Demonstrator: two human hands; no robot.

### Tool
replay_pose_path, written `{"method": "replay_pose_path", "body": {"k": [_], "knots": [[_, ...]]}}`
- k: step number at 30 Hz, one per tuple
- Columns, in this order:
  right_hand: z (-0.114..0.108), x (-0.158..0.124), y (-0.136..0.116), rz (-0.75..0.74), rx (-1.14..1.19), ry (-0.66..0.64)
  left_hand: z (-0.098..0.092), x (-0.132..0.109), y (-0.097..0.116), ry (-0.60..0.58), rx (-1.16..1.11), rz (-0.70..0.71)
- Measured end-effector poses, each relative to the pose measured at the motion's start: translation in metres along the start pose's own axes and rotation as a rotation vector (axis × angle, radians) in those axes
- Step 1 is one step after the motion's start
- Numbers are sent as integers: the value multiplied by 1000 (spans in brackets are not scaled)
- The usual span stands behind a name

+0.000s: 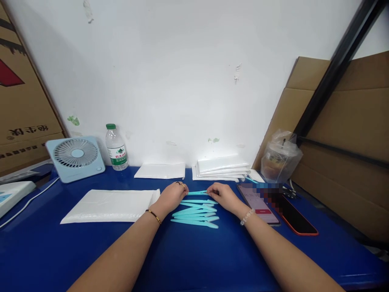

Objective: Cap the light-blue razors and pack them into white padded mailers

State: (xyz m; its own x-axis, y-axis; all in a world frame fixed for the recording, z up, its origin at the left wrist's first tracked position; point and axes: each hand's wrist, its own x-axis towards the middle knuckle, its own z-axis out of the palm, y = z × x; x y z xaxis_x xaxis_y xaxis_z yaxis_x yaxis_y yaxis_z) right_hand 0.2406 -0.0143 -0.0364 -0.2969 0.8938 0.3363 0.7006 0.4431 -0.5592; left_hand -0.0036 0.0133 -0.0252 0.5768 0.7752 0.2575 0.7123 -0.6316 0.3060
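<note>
Blue bench [188, 263] right beneath us, our forearms reaching in from below, and straight ahead lie the slim turquoise sticks [191, 222], spread crosswise in a loose row, several with paler ends to the right. Just beyond them, here's the action: our left hand [173, 196] has its grip pinched together on the left end of a turquoise bundle [197, 193], and our right hand [226, 196] has its grip clamped on the right end, so the bundle sits level between the two; how many pieces it has, we cannot tell. To the left of our left hand, we've a large white packet [106, 207] lying flat. Over on the right, we spot a phone with a lit screen [255, 207], and next to it a dark phone with an orange edge [299, 219]. Farther back, a smaller white packet [161, 170] lies beside a stack of white packets [221, 166]. Off left stand a light-blue fan [77, 153] and a green-capped bottle [118, 152]; off right, a bagged cup [276, 162]. Behind it all, we face the white wall [182, 81].
</note>
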Motion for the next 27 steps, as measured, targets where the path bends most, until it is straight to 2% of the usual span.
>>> {"method": "replay_pose_path", "body": {"k": [4,7,10,12,14,17,19,21,27], "knots": [[4,-2,-1,130,226,-34,-1,-1,0,-23,-53,5],[1,-2,-1,144,323,-62,-2,-2,0,-44,-98,16],[-14,-1,6,179,236,51,-3,-4,0,-33,-133,21],[-25,-2,16,206,96,188,-4,-4,1,12,-161,-6],[-34,-2,26,203,-54,248,-7,-5,4,54,-191,-45],[-35,-2,32,141,-187,139,-9,-6,8,54,-247,-70],[-29,-2,29,104,-248,50,-10,-6,11,35,-289,-76],[-23,-1,23,96,-292,23,-10,-7,13,33,-322,-81],[-22,-6,13,159,-159,-44,-8,-8,14,39,-344,-65]]}}
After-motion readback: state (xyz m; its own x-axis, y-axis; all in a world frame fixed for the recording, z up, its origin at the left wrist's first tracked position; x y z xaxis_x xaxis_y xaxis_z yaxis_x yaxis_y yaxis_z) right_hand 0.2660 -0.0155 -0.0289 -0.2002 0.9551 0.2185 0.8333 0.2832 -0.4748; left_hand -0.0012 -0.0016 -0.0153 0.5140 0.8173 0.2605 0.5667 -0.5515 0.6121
